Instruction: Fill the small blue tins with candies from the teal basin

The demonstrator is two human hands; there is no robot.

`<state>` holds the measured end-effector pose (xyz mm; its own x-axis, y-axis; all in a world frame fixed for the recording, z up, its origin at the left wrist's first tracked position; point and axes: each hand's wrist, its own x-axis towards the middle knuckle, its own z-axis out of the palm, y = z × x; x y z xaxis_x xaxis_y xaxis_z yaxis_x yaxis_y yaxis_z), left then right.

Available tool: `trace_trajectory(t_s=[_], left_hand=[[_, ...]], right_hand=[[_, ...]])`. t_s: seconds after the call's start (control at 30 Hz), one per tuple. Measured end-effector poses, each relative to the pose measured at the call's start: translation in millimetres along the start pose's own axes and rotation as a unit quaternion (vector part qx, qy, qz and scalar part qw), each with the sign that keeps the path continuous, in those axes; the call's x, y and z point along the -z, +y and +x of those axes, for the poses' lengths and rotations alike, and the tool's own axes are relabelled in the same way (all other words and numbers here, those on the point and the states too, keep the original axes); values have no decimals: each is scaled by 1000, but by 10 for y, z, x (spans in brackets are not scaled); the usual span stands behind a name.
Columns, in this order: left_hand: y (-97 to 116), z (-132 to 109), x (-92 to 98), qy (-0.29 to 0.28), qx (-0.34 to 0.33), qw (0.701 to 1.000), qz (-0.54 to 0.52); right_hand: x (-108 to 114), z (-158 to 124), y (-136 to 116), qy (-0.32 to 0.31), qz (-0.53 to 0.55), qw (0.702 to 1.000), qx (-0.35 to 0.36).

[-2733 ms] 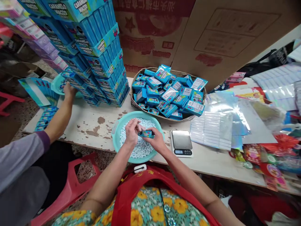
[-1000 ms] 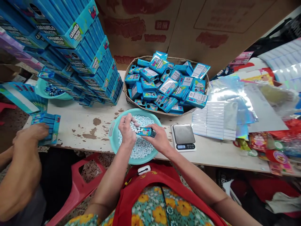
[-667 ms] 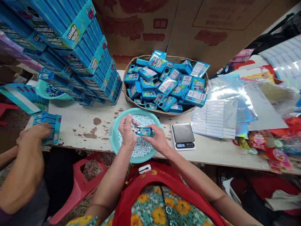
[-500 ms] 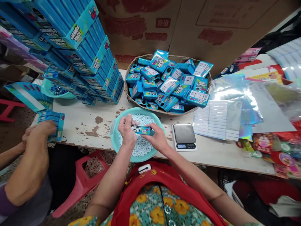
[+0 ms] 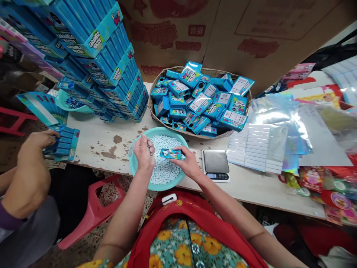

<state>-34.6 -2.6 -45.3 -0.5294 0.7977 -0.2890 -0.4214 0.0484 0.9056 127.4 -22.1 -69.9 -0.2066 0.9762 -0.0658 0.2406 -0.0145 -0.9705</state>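
My right hand (image 5: 188, 162) grips a small blue candy box (image 5: 173, 154) over the turquoise basin (image 5: 132, 163). A few pale candies show at the box's left end. To its left, my left hand (image 5: 144, 152) is closed, with pale candies showing between its curled fingers. It is apart from the box. Many small white-blue candies (image 5: 165, 172) fill the basin below both hands.
Behind the basin is a cardboard tray (image 5: 152, 108) heaped with blue boxes. A digital scale (image 5: 216, 162) sits right of the basin, near shiny sheets (image 5: 248, 145). Stacked display boxes (image 5: 111, 70) rise at left, where a co-worker's hand (image 5: 41, 139) touches small boxes.
My left hand has drawn left, away from the box, still closed on candies. The box in my right hand has shifted slightly. The co-worker's hand has moved up and left.
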Motion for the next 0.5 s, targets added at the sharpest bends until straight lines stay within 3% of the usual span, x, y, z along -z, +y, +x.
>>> trace_trajectory(t_s=[0.1, 0.17, 0.23, 0.33, 0.43, 0.5], left_hand=[[-191, 87, 208, -17, 19, 985, 169], [-320, 118, 320, -67, 26, 949, 307], [-391, 91, 349, -95, -12, 922, 375], [-378, -51, 220, -148, -56, 919, 360], [-289, -214, 41, -234, 20, 919, 316], [-225, -252, -26, -248, 74, 921, 291]], right_hand=[[64, 20, 11, -3, 1, 1000, -11], [99, 35, 22, -5, -5, 1000, -4], [128, 44, 39, -7, -18, 1000, 13], [143, 54, 67, -6, -35, 999, 38], [147, 62, 64, 5, -18, 999, 42], [201, 44, 34, 14, 11, 999, 35]])
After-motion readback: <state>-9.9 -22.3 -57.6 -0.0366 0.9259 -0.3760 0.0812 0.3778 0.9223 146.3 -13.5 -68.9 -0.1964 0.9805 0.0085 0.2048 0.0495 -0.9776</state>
